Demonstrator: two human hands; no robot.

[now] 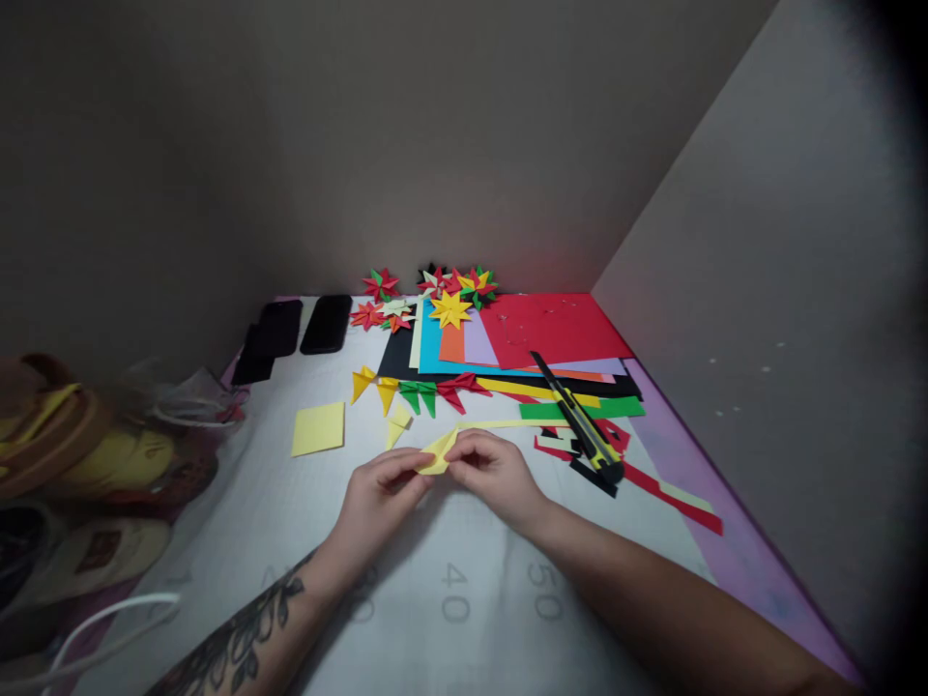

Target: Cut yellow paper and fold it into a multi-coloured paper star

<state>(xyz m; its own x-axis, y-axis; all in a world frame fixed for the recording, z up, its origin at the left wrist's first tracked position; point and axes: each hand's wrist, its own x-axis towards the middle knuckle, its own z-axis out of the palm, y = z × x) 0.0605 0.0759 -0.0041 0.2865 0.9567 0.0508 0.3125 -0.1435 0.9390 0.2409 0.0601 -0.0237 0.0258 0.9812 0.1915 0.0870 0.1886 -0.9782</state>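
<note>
Grey walls [464, 145] enclose the white-covered table [406, 628] on my feed. Beyond the hands I see a stack of coloured sheets [572, 329]. I have the left hand [381, 493] and right hand [500, 478] closed in pinches, almost meeting, with a cutter [584, 425] to their right and a yellow square [317, 429] to their left. Between both sets of fingertips sits the folded yellow paper [439, 452], its long axis slanting away and rightward; neither hand is nearer. Just past it, leftward, I make out a smaller folded piece [398, 422].
</note>
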